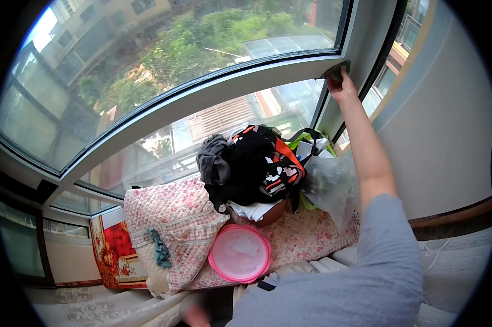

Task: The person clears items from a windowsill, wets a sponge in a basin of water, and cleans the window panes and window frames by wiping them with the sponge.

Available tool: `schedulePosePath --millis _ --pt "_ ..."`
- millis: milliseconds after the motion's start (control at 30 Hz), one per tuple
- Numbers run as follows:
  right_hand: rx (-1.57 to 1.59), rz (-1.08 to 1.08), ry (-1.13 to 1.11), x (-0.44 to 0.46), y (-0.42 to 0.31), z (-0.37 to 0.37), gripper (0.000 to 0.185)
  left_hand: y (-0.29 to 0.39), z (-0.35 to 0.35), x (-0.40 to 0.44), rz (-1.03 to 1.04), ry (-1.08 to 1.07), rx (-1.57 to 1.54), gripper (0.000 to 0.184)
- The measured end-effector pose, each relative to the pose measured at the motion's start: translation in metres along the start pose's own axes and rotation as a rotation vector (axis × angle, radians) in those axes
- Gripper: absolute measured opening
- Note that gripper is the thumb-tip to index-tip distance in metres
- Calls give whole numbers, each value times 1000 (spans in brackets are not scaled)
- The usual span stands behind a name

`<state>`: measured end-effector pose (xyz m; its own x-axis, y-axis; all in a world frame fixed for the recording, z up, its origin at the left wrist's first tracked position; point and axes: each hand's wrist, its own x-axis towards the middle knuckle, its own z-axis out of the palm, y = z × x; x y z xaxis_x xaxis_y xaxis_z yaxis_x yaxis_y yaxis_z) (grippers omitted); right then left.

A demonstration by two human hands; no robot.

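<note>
Dark clothes heap (240, 169) — plastic bag (332, 185) beside it

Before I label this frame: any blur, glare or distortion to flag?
Head view: lens distortion bows the window frame, corners are black; head view: sky at upper left is washed out; head view: what may be the left hand is badly blurred, while the right hand looks sharper.

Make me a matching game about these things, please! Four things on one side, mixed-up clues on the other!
Things:
1. Basin
2. Teal cloth
3. Dark cloth
4. Plastic bag

Clues:
A. In the right hand
B. Beside the clothes pile
C. Pink and round
D. Lying on the quilt

Pairs: 1-C, 2-D, 3-A, 4-B
</note>
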<state>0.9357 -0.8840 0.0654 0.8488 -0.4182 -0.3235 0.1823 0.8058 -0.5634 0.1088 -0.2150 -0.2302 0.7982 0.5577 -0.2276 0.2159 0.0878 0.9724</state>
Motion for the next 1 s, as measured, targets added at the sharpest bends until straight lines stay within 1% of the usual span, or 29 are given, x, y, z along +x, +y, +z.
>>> schedulePosePath --millis 100,133,167,200,233,267,300,333,367,433,467,500,533,633,667,700,800,867,900,967,1000 --pt "94 -103 59 -10 33 18 33 1 1 -13 -225 98 -883 24" --pt "115 -137 70 -19 47 29 34 2 0 -16 -217 94 -883 25" --pt "118 -97 66 -45 61 41 35 1 -3 -19 -213 91 -884 26" --pt "116 -86 -8 -65 82 45 36 0 -4 -23 -213 85 -884 27" --pt "120 -54 -55 -84 104 51 38 -2 -1 -24 -186 103 -741 25" --pt "152 46 -44 -110 124 62 27 -3 2 -21 -157 120 -595 24" --pt "139 111 -45 -137 147 73 30 -3 4 -16 -128 135 -447 23" --pt "162 176 -187 -148 181 74 33 1 9 -10 -100 149 -296 22" --pt "96 268 -287 -177 205 82 35 4 13 -2 -71 162 -144 21" --pt "-60 327 -345 -220 240 107 36 14 20 14 -8 190 166 19" --pt "-100 275 -360 -231 244 111 36 24 23 16 -70 249 16 18" --pt "-141 220 -377 -236 243 112 37 54 50 26 -150 327 -266 17" --pt "-179 294 -413 -227 232 107 35 79 72 33 -180 387 -399 17" --pt "-248 263 -400 -193 191 95 32 116 102 42 -239 415 -513 17" --pt "-284 210 -337 -186 170 91 29 115 100 40 -264 405 -514 18" --pt "-268 161 -333 -171 154 82 29 114 96 34 -290 401 -519 18" --pt "-327 10 -235 -135 97 63 33 104 83 9 -371 424 -550 20" --pt "-415 -95 -114 -104 61 48 39 101 79 -8 -427 470 -562 21" --pt "-428 -143 -118 -77 47 37 42 99 78 -17 -450 493 -563 22" --pt "-324 -152 81 -53 17 31 47 100 75 -32 -481 532 -570 23" --pt "-285 -233 189 -44 6 31 47 100 73 -39 -492 557 -578 23"
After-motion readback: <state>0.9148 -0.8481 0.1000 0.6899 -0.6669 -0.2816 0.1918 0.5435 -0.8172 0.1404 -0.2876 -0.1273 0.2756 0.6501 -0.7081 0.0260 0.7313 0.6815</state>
